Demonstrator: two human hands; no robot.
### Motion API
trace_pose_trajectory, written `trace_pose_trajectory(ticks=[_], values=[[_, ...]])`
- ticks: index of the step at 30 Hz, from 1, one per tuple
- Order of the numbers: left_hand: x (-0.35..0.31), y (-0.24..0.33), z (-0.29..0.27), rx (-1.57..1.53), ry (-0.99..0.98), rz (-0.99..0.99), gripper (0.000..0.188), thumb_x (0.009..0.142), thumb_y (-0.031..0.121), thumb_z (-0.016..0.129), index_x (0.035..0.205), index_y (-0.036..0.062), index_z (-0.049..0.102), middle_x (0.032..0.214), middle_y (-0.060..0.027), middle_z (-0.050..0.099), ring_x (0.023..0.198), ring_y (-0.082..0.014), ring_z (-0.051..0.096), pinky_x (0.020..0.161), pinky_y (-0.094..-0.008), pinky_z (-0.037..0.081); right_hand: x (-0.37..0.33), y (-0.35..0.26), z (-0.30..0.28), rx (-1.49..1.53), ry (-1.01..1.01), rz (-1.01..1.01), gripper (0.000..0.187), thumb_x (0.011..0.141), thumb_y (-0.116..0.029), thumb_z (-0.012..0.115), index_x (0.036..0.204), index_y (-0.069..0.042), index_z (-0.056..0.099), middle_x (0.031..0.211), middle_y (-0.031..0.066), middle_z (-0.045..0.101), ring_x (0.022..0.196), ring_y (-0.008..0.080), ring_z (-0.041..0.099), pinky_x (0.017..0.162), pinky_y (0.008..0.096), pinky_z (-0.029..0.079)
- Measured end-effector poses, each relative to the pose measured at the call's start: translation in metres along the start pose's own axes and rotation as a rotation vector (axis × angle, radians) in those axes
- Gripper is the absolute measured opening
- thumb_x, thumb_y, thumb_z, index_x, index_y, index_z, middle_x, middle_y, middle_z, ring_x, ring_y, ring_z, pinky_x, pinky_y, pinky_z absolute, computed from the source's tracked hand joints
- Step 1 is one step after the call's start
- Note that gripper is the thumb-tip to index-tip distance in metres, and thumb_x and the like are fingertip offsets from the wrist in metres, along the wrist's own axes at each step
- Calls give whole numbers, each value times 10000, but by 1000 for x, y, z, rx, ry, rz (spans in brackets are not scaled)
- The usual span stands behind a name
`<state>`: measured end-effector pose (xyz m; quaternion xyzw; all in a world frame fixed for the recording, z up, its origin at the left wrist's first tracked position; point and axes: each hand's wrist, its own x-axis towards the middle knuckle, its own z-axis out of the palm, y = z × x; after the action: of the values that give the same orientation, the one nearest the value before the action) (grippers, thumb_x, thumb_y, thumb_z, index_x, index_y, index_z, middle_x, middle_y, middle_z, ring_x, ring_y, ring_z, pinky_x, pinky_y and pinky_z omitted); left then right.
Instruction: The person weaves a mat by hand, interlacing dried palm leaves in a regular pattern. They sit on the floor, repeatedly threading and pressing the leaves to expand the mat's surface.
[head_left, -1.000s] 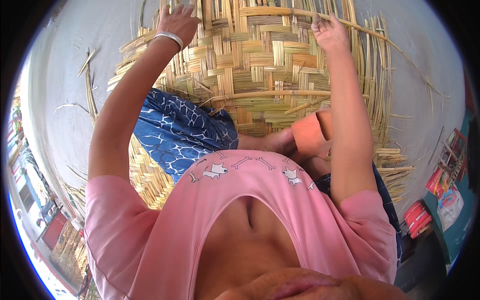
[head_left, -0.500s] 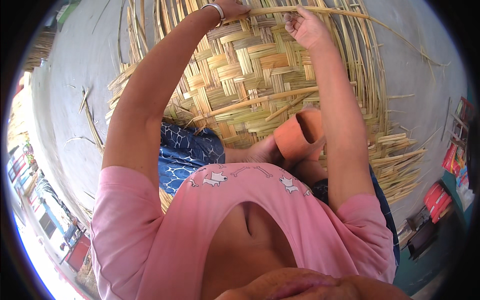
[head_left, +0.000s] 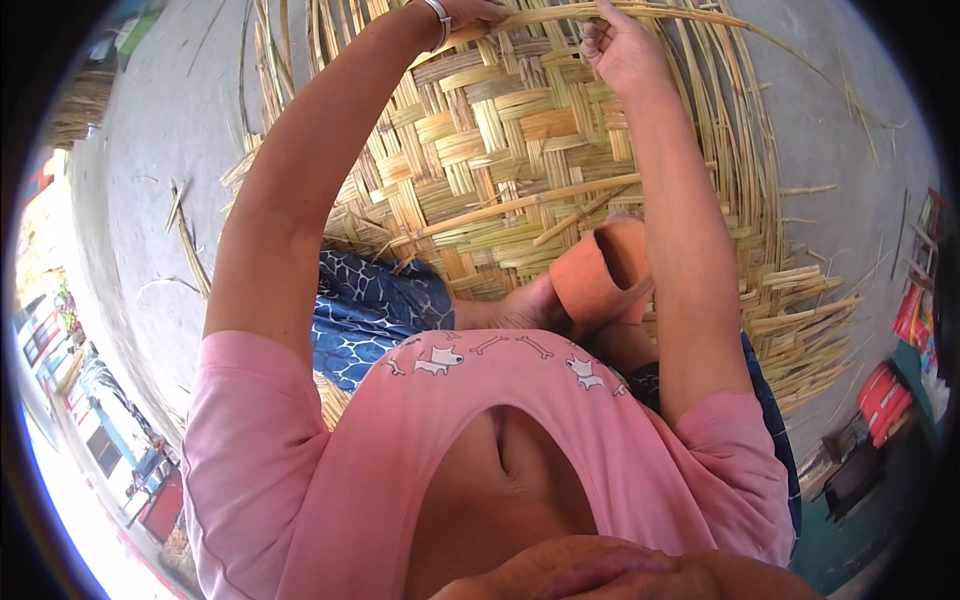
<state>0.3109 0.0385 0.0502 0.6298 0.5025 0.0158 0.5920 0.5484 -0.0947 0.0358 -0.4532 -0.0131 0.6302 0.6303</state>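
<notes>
A half-woven mat (head_left: 470, 160) of flat, straw-coloured reed strips lies in front of me, with long loose ends fanning out at its far and right sides. Across its far part runs a long thin reed strip (head_left: 555, 16), bowed and trailing off to the right. My left hand (head_left: 475, 12), cut by the upper edge, is closed on this strip. A little to the right, my right hand (head_left: 625, 55) pinches the same strip between thumb and finger, its other fingers curled in. Another loose strip (head_left: 520, 204) lies across the weave nearer to me.
An orange hollow piece (head_left: 585, 280) sits by my bare foot (head_left: 530, 305) on the mat's near side. Stray reed bits (head_left: 185, 235) lie on the grey floor (head_left: 150, 200) at left. Red bundles (head_left: 885, 400) stand at far right.
Both hands have shifted slightly farther from my body, carrying the held strip toward the upper edge. The mat looks the same.
</notes>
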Motion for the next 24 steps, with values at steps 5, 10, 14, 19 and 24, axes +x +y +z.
trace_pose_trajectory(ticks=[5,10,14,19,24], values=[[-18,6,6,34,41,136,447,875,328,823,1103,-43,723,903,-110,743,766,-182,680,667,-336,561,1,-6,-12,-176,-190,-22,185,967,-237,717,853,-108,649,716,48,656,607,174,635,501,310,500],[-26,21,11,71,16,158,444,868,389,827,989,-26,726,843,-77,720,720,-170,648,641,-349,542,6,6,-15,-140,-138,-101,142,971,-202,701,881,-96,673,737,37,668,615,167,634,529,300,514],[-26,53,34,108,-10,115,453,868,394,812,985,-35,726,851,-90,730,728,-176,671,657,-356,557,-14,-4,12,-450,27,-379,122,951,-167,710,958,-46,720,791,27,694,655,133,635,556,298,504],[-10,70,50,159,66,227,424,872,377,780,959,-36,731,834,-116,744,740,-183,718,666,-353,592,-30,-13,27,-673,152,-453,158,922,-160,735,1006,-25,737,821,32,710,713,127,661,599,324,519],[-15,77,57,334,155,173,446,867,394,774,964,-39,740,833,-141,758,742,-185,739,668,-347,602,-21,-17,1,-186,86,-283,117,934,-134,730,1019,-68,686,857,34,695,704,166,665,604,327,555]])
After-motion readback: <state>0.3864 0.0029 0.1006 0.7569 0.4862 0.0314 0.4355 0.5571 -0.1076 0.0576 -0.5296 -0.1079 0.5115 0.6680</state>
